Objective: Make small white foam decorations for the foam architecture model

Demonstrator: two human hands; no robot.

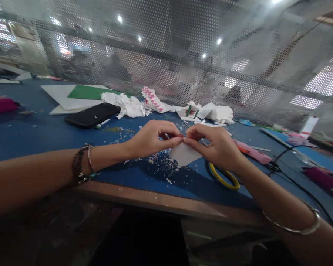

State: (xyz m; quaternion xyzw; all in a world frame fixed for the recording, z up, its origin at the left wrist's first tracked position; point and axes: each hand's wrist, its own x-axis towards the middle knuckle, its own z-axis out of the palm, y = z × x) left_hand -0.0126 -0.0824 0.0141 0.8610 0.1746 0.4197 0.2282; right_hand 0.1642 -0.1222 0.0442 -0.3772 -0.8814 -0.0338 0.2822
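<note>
My left hand [161, 136] and my right hand [212, 144] meet at the fingertips, thumb and forefinger of each pinched together. A small piece of white paper [185, 155] shows just under the pinch; its upper edge goes behind my fingers. The exact spot being gripped is mostly covered. Tiny white paper scraps [169, 181] are scattered on the blue table below. Beneath my right wrist lies a pair of scissors with a yellow-lined handle [224, 179], its blades partly hidden by the hand.
A black phone [93, 115] lies left of crumpled white paper [126, 105]. Behind are white sheets [63, 96], a green sheet [91, 91] and a pink-dotted paper strip [155, 100]. At right are a pink tool [254, 152] and black cable [296, 181]. Perforated metal [161, 44] bounds the table.
</note>
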